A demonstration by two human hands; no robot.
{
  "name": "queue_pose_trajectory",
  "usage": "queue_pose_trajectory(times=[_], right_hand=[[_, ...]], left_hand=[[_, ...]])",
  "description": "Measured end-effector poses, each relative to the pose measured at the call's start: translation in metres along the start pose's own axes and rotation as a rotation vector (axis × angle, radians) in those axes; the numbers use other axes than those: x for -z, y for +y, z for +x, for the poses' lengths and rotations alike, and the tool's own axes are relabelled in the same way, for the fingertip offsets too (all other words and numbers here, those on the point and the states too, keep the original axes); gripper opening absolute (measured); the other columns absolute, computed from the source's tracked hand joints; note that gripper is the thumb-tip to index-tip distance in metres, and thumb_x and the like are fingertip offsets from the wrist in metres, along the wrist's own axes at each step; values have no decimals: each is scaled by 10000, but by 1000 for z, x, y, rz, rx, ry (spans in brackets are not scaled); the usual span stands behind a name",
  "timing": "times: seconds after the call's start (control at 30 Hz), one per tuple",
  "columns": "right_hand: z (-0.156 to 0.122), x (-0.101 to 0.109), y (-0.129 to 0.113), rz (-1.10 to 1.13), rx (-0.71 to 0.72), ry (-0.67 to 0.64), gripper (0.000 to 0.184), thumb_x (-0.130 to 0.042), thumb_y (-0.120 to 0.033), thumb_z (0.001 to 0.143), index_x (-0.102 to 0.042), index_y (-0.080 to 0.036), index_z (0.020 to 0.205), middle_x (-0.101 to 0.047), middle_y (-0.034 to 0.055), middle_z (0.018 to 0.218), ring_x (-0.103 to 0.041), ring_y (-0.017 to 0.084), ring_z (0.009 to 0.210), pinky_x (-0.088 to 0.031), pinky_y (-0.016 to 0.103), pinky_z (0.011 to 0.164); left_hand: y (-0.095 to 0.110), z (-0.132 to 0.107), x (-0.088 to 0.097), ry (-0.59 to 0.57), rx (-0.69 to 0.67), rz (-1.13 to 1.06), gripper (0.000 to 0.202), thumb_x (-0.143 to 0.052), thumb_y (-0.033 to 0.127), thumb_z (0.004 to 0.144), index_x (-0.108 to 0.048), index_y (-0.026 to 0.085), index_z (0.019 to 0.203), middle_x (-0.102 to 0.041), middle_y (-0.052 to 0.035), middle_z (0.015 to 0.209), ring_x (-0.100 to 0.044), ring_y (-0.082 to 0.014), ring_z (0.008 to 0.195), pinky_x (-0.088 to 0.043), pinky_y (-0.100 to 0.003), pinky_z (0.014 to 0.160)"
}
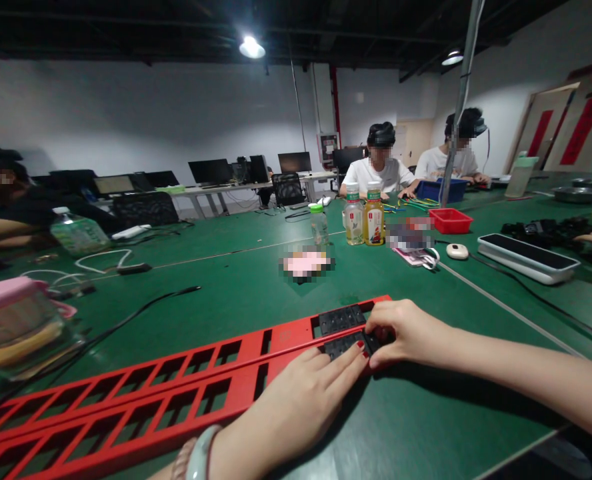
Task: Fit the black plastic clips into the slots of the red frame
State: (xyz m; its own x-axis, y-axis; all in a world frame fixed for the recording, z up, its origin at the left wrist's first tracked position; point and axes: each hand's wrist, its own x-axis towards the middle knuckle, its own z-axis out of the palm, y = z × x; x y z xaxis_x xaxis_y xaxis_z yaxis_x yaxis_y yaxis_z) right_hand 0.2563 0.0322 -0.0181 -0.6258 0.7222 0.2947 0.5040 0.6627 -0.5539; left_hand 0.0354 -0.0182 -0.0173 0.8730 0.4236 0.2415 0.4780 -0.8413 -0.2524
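Green table: red rack holds black inserts (left hand, right hand touching).

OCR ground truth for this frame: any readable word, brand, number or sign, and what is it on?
Nothing here reads legibly.
Labels on the two drink bottles: print too small.
The red strips at far right: no characters legible.
The notice on the far wall: too small.
The red frame under the hands: faint mark, blurred.
The pink item: pixelated out.
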Motion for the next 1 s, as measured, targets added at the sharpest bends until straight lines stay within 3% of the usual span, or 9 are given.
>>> queue_pose_trajectory(times=[0.13,0.4,0.87,1.0], right_hand=[[-2,0,-1,-2,20,-3,309,-724,-392,598,-618,-142,747,-576,16,686,-506,117,607,-367,218,528],[-2,3,-2,-20,90,-26,295,-693,-402,645,-616,-132,737,-591,63,795,-546,152,708,-417,251,605],[0,5,-3,-14,126,-56,338,-689,-441,634,-614,-127,735,-564,57,816,-527,137,708,-419,240,600],[1,4,-3,22,118,-10,296,-654,-427,680,-639,-144,762,-581,64,882,-554,150,787,-443,268,713]], left_hand=[[0,1,0,15,-3,-10,413,-370,117,839,-411,104,1250,-531,-120,1221,-586,-207,943,-486,-376,824],[0,1,1,-3,-5,-14,433,-372,115,832,-396,107,1264,-529,-128,1219,-600,-194,889,-494,-359,786],[0,1,1,20,5,0,434,-374,122,827,-404,137,1260,-533,-117,1215,-596,-194,902,-482,-358,798],[1,1,3,-2,13,4,442,-375,109,819,-398,139,1260,-545,-107,1201,-603,-184,855,-496,-343,757]])
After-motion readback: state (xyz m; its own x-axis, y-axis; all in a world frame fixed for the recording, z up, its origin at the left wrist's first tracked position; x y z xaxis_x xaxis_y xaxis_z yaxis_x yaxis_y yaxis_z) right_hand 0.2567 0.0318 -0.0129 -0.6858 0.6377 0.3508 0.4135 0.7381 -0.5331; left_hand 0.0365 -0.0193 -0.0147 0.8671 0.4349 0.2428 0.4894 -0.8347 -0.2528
